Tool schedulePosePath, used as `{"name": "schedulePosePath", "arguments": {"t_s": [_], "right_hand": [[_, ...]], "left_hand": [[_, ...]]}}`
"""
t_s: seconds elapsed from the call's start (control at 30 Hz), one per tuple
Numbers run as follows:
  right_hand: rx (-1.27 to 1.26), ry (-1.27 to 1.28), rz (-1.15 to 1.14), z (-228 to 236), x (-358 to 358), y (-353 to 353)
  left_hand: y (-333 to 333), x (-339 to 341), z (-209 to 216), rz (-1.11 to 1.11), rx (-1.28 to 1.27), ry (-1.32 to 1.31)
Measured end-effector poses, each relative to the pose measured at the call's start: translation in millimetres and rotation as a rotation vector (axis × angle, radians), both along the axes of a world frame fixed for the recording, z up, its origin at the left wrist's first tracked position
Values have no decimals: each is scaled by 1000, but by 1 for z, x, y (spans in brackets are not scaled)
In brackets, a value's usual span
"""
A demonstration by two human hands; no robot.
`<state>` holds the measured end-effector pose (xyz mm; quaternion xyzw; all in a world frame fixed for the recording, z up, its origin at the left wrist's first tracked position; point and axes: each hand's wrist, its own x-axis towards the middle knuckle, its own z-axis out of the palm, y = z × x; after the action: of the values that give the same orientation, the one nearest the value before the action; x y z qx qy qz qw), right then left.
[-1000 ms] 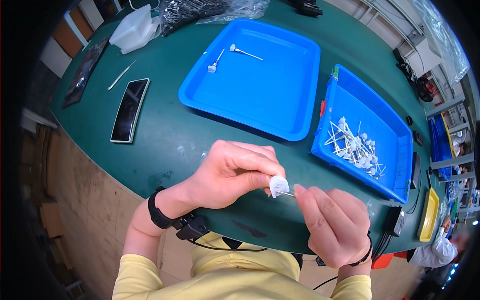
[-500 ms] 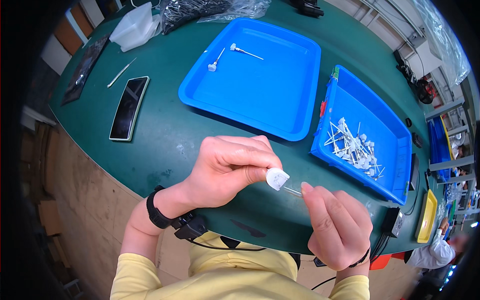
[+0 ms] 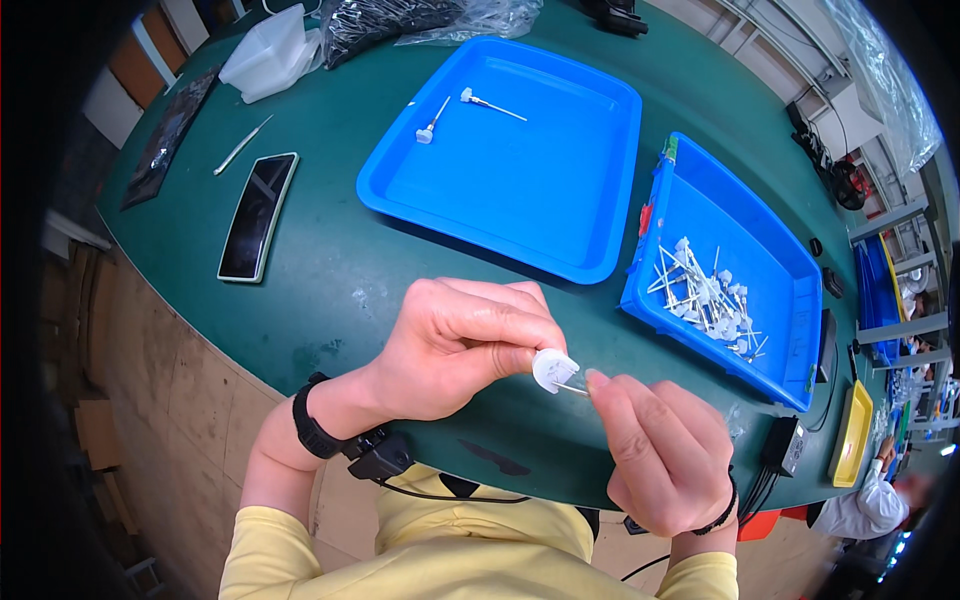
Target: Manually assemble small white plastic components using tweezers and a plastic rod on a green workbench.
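Observation:
My left hand (image 3: 460, 345) pinches a small white round plastic piece (image 3: 550, 370) between thumb and forefinger, its flat face turned toward my right. In the fingertips of my right hand (image 3: 665, 445) is a thin pale rod (image 3: 572, 389). The rod's tip reaches the lower part of the white piece; whether it sits inside is too small to tell. Both hands are held over the near edge of the green table, below a large blue tray (image 3: 490, 225) where two white-headed thin pins (image 3: 495, 107) lie.
A smaller blue bin (image 3: 725, 365) on the right holds a heap of white-headed pins (image 3: 708, 300). On the left lie a phone (image 3: 258, 218) and a thin pointed tool (image 3: 242, 146). A white plastic container (image 3: 265, 55) stands farther back. At the far right sits another person (image 3: 875, 505).
My right hand has moved left and slightly up, bringing the rod against the white piece. The white piece has turned a little in my left hand.

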<state>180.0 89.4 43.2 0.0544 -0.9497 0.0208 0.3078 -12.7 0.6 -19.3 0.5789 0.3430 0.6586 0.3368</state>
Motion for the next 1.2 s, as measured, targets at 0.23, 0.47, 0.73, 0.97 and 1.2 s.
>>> {"name": "schedulePosePath", "arguments": {"t_s": [0.23, 0.47, 0.73, 0.97, 1.2], "right_hand": [[-22, 29, 24, 0, 1, 3], [138, 35, -26, -5, -4, 1], [266, 55, -81, -8, -6, -2], [-338, 41, -17, 12, 11, 3], [-712, -226, -50, 15, 8, 10]], "left_hand": [[0, -2, 3, -42, -15, -10], [0, 1, -2, -43, -47, -74], [0, 1, -1, -37, -81, -100], [-2, -9, 7, -6, -75, 78], [-1, -11, 10, -11, -2, 210]]}}
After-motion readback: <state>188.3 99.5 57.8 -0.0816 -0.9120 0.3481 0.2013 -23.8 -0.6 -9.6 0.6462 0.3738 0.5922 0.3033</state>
